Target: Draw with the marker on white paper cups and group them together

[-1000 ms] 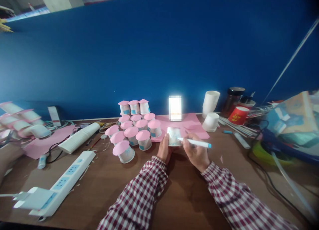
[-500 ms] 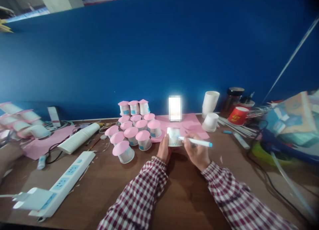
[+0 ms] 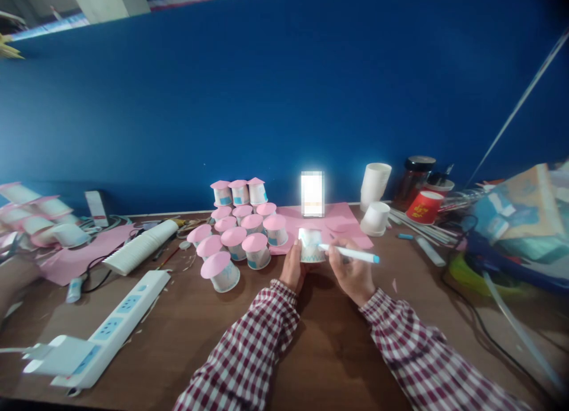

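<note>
Your left hand (image 3: 292, 267), its far fingers hidden, grips a white cup (image 3: 310, 244) before pink paper (image 3: 342, 214); your right hand (image 3: 354, 276) pinches a marker (image 3: 356, 255), tip contact unclear. Pink-topped cups (image 3: 233, 236) crowd leftward; another person's blurred arm (image 3: 18, 274) is cut off.

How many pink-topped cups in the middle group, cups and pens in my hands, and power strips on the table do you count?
Pink-topped cups visible: 14
Decorated cup in left hand: 1
White pen in right hand: 1
Power strip: 1
Total: 17
</note>
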Available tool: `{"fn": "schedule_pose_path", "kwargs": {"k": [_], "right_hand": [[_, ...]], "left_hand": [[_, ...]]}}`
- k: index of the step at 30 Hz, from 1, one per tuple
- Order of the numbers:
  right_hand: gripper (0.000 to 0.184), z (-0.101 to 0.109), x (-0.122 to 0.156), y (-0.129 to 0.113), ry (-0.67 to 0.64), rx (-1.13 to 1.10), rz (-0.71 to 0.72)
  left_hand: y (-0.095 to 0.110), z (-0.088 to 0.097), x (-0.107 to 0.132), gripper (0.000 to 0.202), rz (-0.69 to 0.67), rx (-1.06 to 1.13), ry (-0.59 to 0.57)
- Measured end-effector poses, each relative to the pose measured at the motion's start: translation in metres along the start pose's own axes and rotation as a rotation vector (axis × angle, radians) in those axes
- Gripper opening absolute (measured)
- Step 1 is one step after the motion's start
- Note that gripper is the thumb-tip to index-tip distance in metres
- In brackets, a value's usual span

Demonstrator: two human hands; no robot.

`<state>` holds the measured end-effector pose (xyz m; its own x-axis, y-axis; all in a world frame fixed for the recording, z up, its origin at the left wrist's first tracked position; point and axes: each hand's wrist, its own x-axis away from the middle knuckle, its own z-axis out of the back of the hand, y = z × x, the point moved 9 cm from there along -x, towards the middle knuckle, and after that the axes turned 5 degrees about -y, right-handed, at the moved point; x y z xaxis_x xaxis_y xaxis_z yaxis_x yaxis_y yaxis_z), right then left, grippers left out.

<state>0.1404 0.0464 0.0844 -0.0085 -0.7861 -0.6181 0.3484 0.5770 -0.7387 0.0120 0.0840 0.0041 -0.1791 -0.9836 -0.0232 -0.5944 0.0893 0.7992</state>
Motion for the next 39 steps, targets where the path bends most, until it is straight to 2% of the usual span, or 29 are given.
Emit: {"fn": "schedule_pose_path", "kwargs": {"k": [4, 8, 17, 39], "right_hand": [[0.012, 0.005, -0.001, 0.004, 0.068, -0.053, -0.044], [0.013, 0.011, -0.001, 0.004, 0.122, 0.012, -0.044], [0.007, 0.003, 0.002, -0.012, 0.033, 0.105, 0.091], [0.012, -0.002, 0.001, -0.011, -0.012, 0.046, 0.046]], "left_hand": [[-0.003, 0.003, -0.001, 0.049, 0.011, 0.029, 0.02], [-0.002, 0.005, -0.002, 0.048, 0.0, 0.027, 0.034], [0.0, 0.002, 0.002, 0.049, -0.01, -0.022, 0.016], [0.0, -0.002, 0.002, 0.047, -0.008, 0.006, -0.02]]}}
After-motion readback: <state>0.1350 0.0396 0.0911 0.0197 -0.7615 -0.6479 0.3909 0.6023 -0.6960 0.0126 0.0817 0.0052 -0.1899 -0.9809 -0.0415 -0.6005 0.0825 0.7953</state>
